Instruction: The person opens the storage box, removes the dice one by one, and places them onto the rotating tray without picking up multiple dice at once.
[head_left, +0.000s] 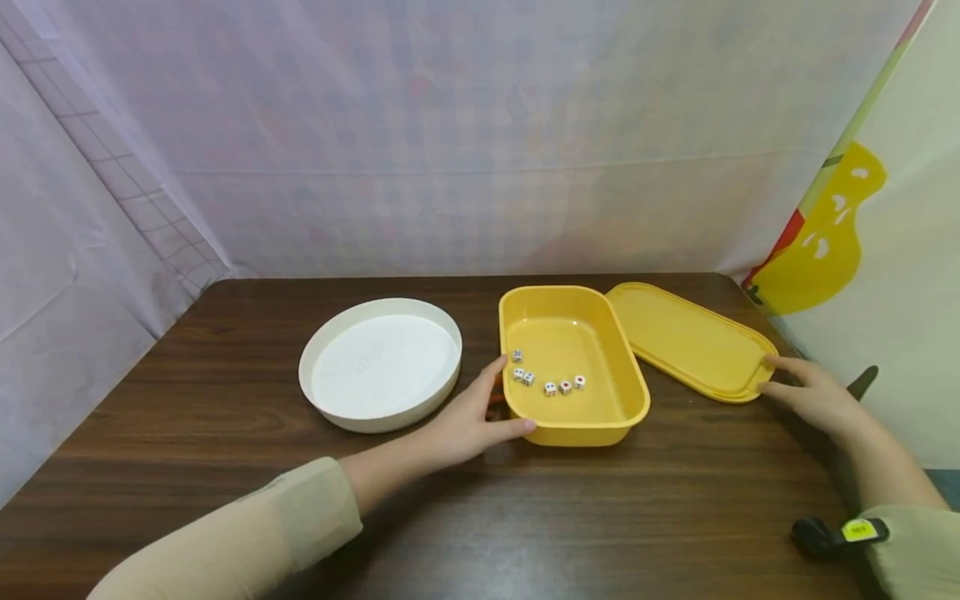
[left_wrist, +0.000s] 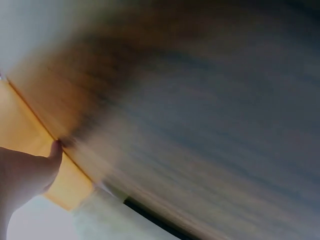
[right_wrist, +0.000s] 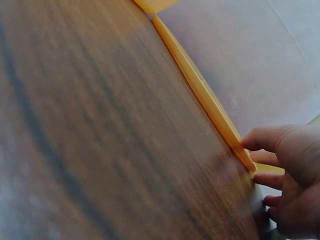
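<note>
A yellow rectangular plastic container (head_left: 628,367) stands uncovered on the table, with several white dice (head_left: 551,389) lying on its floor. My left hand (head_left: 468,421) holds the container's near left corner, thumb at the front rim and fingers along the left wall. In the left wrist view that thumb (left_wrist: 56,150) shows against the yellow rim; the other fingers are mostly hidden. To the right lies a yellow lid (head_left: 686,337), its far left end beside the container. At the near right end, my right hand (head_left: 813,396) pinches the lid's edge between thumb and fingers.
A round white tray (head_left: 382,367) stands left of the container. Everything rests on a dark wooden table (head_left: 525,517). Pale cloth (head_left: 465,142) hangs behind the far edge. A black strap with a yellow label (head_left: 858,530) is by the right sleeve.
</note>
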